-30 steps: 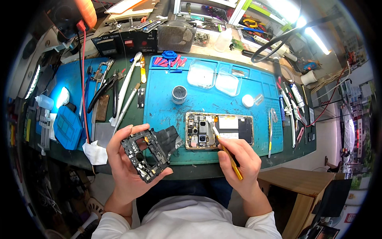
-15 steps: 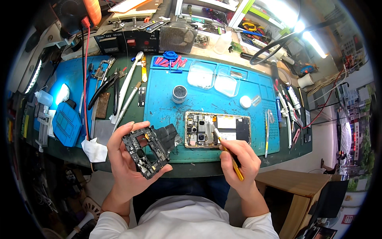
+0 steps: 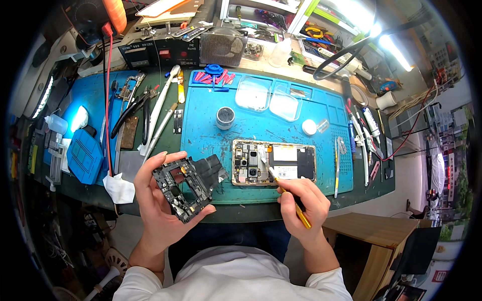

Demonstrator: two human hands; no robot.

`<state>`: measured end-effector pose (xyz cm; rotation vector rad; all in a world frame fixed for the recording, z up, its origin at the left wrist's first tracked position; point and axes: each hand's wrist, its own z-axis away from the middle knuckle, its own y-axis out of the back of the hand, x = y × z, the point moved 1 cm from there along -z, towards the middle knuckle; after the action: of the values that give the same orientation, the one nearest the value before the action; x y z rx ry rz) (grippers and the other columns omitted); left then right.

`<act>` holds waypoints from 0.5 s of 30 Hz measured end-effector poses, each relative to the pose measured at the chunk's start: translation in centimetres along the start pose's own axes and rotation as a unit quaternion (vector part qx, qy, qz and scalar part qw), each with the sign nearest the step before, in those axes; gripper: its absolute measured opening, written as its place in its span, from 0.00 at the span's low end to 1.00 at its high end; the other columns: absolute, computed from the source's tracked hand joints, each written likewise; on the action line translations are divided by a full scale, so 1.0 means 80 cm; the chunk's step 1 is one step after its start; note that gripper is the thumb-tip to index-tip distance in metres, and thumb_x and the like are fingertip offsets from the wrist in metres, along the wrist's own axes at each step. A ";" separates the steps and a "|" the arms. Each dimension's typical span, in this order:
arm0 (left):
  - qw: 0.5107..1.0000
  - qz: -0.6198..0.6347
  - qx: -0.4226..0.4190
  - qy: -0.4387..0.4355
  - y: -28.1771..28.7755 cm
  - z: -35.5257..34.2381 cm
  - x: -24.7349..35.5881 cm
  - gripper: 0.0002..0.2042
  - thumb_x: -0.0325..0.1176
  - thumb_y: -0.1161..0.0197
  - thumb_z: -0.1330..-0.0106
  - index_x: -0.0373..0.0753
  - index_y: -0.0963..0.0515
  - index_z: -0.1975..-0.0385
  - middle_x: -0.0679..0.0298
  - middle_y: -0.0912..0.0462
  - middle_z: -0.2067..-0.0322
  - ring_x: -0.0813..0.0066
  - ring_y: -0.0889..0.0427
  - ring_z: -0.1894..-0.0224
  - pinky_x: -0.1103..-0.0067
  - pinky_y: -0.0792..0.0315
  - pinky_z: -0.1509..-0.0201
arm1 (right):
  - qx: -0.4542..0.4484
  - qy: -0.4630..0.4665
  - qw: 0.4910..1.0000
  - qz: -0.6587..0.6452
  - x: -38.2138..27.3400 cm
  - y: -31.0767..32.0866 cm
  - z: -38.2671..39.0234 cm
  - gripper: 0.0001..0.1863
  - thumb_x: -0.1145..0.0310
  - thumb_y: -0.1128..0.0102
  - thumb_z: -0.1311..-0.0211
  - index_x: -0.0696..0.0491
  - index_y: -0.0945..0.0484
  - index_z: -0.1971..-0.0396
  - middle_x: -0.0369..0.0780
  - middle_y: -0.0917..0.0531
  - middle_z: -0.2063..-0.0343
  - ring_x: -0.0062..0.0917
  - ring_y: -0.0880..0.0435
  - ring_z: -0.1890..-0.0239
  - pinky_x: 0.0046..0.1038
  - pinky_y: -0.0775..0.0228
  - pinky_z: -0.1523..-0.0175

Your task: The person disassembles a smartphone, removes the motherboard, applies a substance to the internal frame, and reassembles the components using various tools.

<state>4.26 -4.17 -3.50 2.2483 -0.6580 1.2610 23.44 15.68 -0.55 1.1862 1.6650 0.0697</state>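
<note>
My left hand (image 3: 154,204) grips a black phone mid-frame cover (image 3: 185,189) by its edges, fingers behind and thumb at the lower corner. A dark flexible sheet (image 3: 208,170) sticks out from its right side. In my right hand (image 3: 307,203) is a slim gold-handled tool (image 3: 299,211) with a pale tip, held like a pen. That tip is over an opened phone (image 3: 296,172), near the middle of its exposed inside, beside the camera modules. The phone lies sideways on a blue work mat (image 3: 211,143), apart from the cover.
On the mat stand a small round jar (image 3: 225,117), clear plastic boxes (image 3: 252,95) and a white round cap (image 3: 309,127). Pliers (image 3: 134,108) and long thin tools lie at the left. Screwdrivers and a marker (image 3: 370,123) lie at the right. A cable-like lamp arm hangs at the upper right.
The tool's pale tip has shifted slightly over the phone's inside. The view has moved a little. Both hands keep their holds, and the black cover stays nearly in place.
</note>
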 end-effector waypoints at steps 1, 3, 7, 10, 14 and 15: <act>1.000 0.001 0.001 0.000 0.000 0.000 0.000 0.57 0.44 0.11 0.52 0.38 0.46 0.26 0.47 0.28 0.38 0.60 0.22 0.35 0.69 0.19 0.37 | 0.005 0.002 1.000 0.001 0.000 0.000 0.000 0.14 0.84 0.35 0.42 0.63 0.15 0.55 0.46 0.12 0.67 0.32 0.12 0.68 0.27 0.20 0.62; 1.000 0.006 -0.007 -0.004 -0.001 -0.002 0.003 0.55 0.39 0.12 0.50 0.37 0.46 0.27 0.47 0.30 0.37 0.62 0.23 0.36 0.69 0.20 0.36 | 0.015 0.005 1.000 0.003 -0.002 -0.002 -0.003 0.14 0.84 0.35 0.42 0.63 0.15 0.55 0.46 0.12 0.68 0.31 0.12 0.68 0.26 0.20 0.62; 1.000 0.025 -0.006 0.010 -0.001 -0.001 0.004 0.54 0.36 0.12 0.50 0.36 0.46 0.27 0.47 0.30 0.37 0.63 0.24 0.37 0.70 0.20 0.35 | 0.016 0.052 0.998 0.034 0.000 -0.007 -0.005 0.14 0.84 0.33 0.44 0.62 0.14 0.56 0.45 0.13 0.68 0.31 0.13 0.70 0.27 0.20 0.63; 1.000 0.022 -0.005 0.004 -0.002 -0.002 0.003 0.54 0.36 0.12 0.50 0.36 0.46 0.27 0.47 0.30 0.37 0.64 0.24 0.37 0.70 0.20 0.36 | 0.029 0.108 0.991 0.079 0.001 -0.011 0.000 0.16 0.82 0.30 0.46 0.61 0.13 0.55 0.42 0.13 0.67 0.30 0.14 0.71 0.27 0.21 0.65; 1.000 0.002 0.003 0.013 -0.001 0.002 -0.001 0.57 0.43 0.11 0.52 0.37 0.46 0.26 0.46 0.28 0.37 0.65 0.22 0.38 0.72 0.20 0.37 | 0.027 0.156 0.977 0.141 -0.001 -0.013 0.004 0.17 0.80 0.28 0.47 0.59 0.13 0.55 0.39 0.14 0.69 0.27 0.17 0.74 0.26 0.25 0.69; 1.000 0.002 0.005 0.015 -0.001 0.002 0.000 0.57 0.43 0.11 0.52 0.38 0.46 0.26 0.46 0.28 0.37 0.65 0.22 0.38 0.71 0.20 0.37 | 0.027 0.159 0.976 0.144 0.000 -0.013 0.005 0.17 0.80 0.28 0.47 0.60 0.13 0.55 0.39 0.14 0.69 0.27 0.17 0.74 0.26 0.25 0.69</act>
<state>4.40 -4.20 -3.59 2.2328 -0.6464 1.2986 23.04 14.98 -1.31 1.5134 1.7618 0.4173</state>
